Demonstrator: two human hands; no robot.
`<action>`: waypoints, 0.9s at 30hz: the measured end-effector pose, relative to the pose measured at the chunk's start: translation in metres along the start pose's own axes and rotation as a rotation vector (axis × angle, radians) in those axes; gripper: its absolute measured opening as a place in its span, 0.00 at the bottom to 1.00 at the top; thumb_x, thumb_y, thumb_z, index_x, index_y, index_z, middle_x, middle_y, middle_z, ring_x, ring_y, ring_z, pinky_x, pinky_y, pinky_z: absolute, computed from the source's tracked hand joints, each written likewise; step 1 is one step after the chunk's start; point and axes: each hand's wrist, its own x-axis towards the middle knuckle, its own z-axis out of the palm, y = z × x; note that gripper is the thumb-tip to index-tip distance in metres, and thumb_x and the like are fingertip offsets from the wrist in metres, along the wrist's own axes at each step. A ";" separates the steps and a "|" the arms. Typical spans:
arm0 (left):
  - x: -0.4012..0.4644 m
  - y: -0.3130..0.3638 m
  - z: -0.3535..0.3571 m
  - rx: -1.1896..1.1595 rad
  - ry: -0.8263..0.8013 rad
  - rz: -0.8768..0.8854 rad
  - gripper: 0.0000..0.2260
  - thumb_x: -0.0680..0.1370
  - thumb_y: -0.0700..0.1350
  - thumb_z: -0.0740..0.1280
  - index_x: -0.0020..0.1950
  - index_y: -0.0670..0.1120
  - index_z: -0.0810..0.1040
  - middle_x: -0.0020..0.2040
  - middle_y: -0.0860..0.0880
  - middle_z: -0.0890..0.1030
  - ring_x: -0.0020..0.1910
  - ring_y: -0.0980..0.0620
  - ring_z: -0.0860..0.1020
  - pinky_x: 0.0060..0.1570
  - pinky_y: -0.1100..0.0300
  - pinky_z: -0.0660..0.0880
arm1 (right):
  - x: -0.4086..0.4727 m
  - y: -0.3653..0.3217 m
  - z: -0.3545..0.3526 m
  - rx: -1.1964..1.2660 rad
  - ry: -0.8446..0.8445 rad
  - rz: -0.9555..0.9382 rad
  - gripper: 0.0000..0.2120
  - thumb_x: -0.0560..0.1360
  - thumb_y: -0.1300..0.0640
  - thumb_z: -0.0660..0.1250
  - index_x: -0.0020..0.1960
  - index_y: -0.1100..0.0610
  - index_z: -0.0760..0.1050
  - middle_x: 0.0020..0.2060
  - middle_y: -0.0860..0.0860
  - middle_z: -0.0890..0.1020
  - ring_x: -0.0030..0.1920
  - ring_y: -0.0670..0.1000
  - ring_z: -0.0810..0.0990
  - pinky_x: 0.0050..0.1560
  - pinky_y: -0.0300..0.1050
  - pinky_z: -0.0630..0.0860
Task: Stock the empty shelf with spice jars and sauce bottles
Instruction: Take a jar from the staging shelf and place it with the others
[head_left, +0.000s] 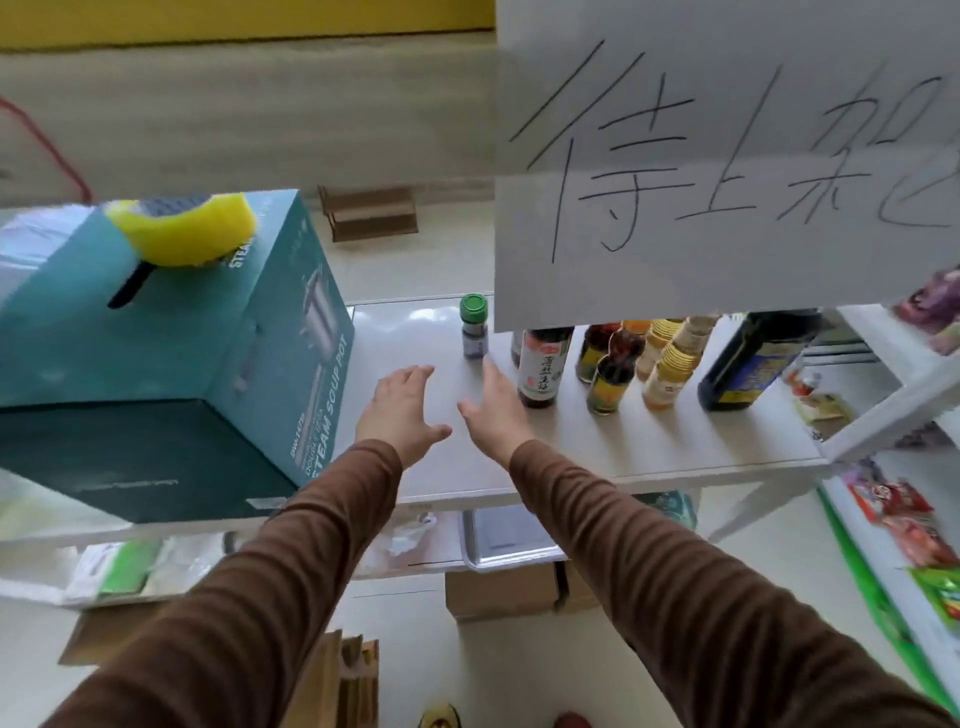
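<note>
A small spice jar with a green cap (473, 326) stands upright on the white shelf (649, 441), near its back. Right of it stand several sauce bottles: a dark soy bottle with a white label (543, 366), smaller dark and amber bottles (631, 366), and a large dark bottle with a blue label (748, 358). My left hand (402, 410) hovers over the shelf with fingers spread, holding nothing. My right hand (493, 408) is also open and empty; its fingertips reach just below the spice jar, and I cannot tell if they touch it.
A teal steam soup pot box (218, 358) with a yellow sponge (182, 228) on top fills the shelf's left. A white paper sign (727, 156) hangs over the bottle tops. Snack packets (904, 519) lie on shelves at right. Cardboard boxes (498, 592) sit on the floor below.
</note>
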 end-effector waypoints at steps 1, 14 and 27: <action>0.008 -0.005 0.000 -0.002 -0.016 0.014 0.39 0.72 0.52 0.75 0.78 0.48 0.61 0.76 0.46 0.65 0.76 0.46 0.61 0.75 0.52 0.59 | 0.009 -0.003 0.007 0.028 0.024 0.039 0.37 0.79 0.57 0.65 0.81 0.61 0.48 0.79 0.58 0.60 0.78 0.57 0.60 0.76 0.46 0.57; 0.067 -0.034 0.016 0.030 -0.093 0.137 0.42 0.72 0.52 0.75 0.80 0.48 0.56 0.77 0.47 0.63 0.76 0.47 0.59 0.75 0.53 0.60 | 0.119 -0.010 0.037 0.301 0.304 0.271 0.30 0.77 0.56 0.71 0.74 0.59 0.63 0.68 0.55 0.74 0.67 0.56 0.75 0.67 0.46 0.67; 0.037 -0.048 0.021 0.071 -0.185 0.120 0.42 0.72 0.55 0.74 0.80 0.48 0.56 0.77 0.47 0.63 0.76 0.46 0.60 0.74 0.52 0.60 | 0.060 -0.002 0.055 0.432 0.286 0.094 0.14 0.69 0.52 0.72 0.51 0.47 0.71 0.48 0.52 0.82 0.49 0.56 0.83 0.56 0.60 0.79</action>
